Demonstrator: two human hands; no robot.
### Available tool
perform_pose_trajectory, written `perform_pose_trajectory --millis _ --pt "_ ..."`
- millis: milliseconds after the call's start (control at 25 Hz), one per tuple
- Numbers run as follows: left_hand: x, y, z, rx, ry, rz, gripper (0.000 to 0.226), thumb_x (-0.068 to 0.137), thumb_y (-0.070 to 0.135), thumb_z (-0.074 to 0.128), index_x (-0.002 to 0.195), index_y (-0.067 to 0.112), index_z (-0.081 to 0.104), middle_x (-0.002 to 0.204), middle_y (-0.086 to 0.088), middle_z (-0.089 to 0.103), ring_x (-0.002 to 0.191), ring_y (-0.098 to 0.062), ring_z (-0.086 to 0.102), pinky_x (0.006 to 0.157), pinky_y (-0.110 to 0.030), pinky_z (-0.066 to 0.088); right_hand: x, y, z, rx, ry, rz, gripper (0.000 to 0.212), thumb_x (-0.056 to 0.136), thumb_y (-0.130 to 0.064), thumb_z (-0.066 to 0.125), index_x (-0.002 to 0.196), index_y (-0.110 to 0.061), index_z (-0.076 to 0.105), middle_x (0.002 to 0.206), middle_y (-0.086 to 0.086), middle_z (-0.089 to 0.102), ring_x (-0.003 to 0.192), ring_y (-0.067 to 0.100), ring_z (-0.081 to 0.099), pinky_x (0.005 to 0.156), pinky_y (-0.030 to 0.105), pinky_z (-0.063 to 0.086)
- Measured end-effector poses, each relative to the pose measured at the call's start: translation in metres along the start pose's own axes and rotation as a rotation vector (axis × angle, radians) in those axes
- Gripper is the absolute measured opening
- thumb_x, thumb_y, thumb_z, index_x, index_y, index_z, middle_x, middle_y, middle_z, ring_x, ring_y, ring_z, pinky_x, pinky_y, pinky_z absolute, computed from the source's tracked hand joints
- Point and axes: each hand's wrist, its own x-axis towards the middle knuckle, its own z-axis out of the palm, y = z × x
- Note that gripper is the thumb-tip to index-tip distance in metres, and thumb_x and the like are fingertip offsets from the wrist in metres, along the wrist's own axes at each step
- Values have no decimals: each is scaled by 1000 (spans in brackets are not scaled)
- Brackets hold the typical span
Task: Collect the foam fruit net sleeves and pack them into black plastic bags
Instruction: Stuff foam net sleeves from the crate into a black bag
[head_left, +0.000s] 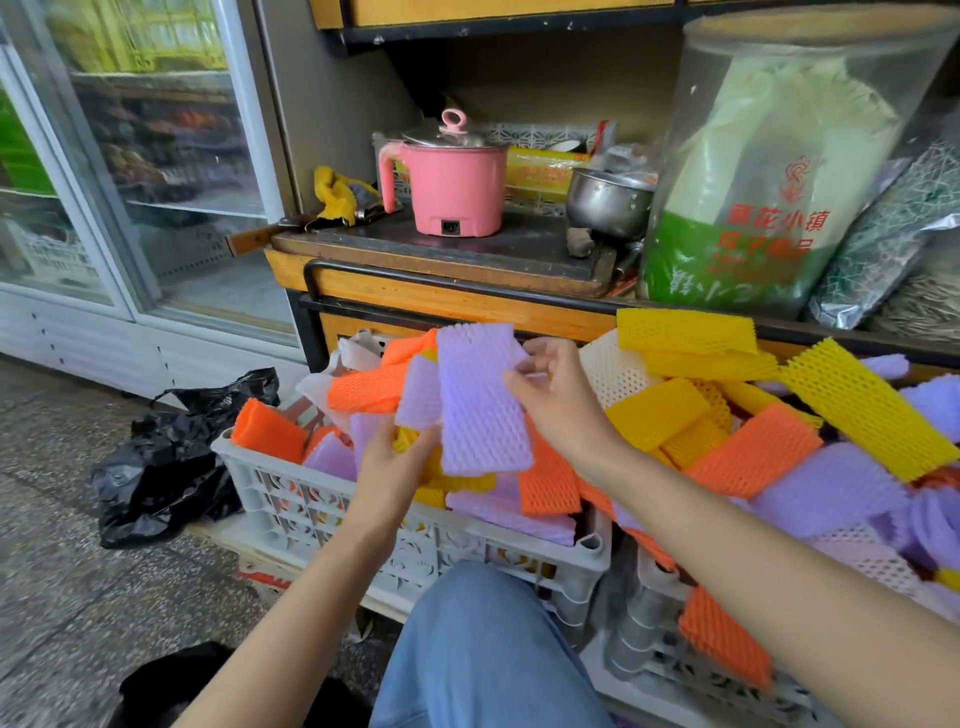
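View from the head camera. The left hand (396, 460) grips from below the lower edge of a flat lilac foam net sleeve (480, 410), fingers curled behind it. A smaller lilac sleeve (418, 393) lies against the big sleeve's left side. The right hand (555, 400) pinches the large sleeve's upper right edge between thumb and fingers. Both sleeves are held up over a white slotted plastic crate (311, 501) heaped with orange, yellow and lilac sleeves. More sleeves spill over a second crate (670, 670) to the right. A crumpled black plastic bag (166, 460) lies on the floor just left of the white crate. Behind, a pink electric pot (451, 183) stands on a dark tabletop (524, 252).
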Motion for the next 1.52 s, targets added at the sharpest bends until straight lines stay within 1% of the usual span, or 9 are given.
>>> perform_pose_trajectory --millis 120,240,400,600,800,960,1160,1360,1520 --pt "-8 3 1 -167 -244 -79 55 90 53 50 110 4 62 93 -16 72 84 -27 71 74 -30 56 -14 10 10 -149 -7 -34 29 92 -7 55 115 -7 38 89 -5 45 74 0 48 63 2 39" --pt "-7 -2 0 -111 -167 -76 76 65 60 76 123 16 56 111 -7 69 100 -22 67 89 -44 53 -23 17 17 -194 -58 -152 25 92 -8 56 111 -13 42 94 -9 46 80 0 51 70 4 42" --pt "-14 -8 -7 23 64 -10 36 78 22 75 107 20 55 103 -2 67 88 -14 66 67 -26 50 -21 36 7 -367 -83 -161 28 96 -21 50 121 -10 47 114 -3 55 108 12 54 88 16 41" --pt "-17 -13 -27 12 114 39 35 79 21 75 101 30 50 102 7 63 88 -6 62 67 -23 49 -17 86 -11 -1035 -206 164 77 88 -48 57 138 0 23 136 18 39 125 32 39 101 35 33" --pt "-18 -22 -49 3 146 57 54 73 28 79 116 16 50 110 -2 63 95 -13 63 72 -26 49 -9 94 -6 -740 -164 235 77 77 -21 76 134 -2 27 125 19 53 112 36 55 85 41 46" --pt "-21 -33 -70 55 283 122 76 59 44 78 122 13 48 110 4 62 96 -7 62 79 -25 48 -15 61 11 -719 -48 -124 42 90 -15 60 127 -5 43 125 11 50 113 26 51 84 27 40" --pt "-32 -46 -90 137 436 176 62 66 38 76 115 23 43 97 17 55 80 12 54 73 -16 42 -41 6 101 -405 -162 -342 44 88 -11 62 128 -5 47 121 1 53 106 4 47 89 12 33" --pt "-41 -66 -147 140 536 165 72 58 60 57 119 25 43 104 22 53 88 16 53 80 -12 41 -60 13 199 -184 -374 -237 45 85 -18 61 126 -4 52 122 12 55 110 22 56 98 38 44" --pt "-60 -94 -196 140 553 219 65 81 73 37 127 28 49 129 -3 53 123 -16 48 107 -37 36 -76 16 248 -67 -609 -58 56 84 -27 69 132 -13 44 118 -9 53 113 -1 49 93 11 35"
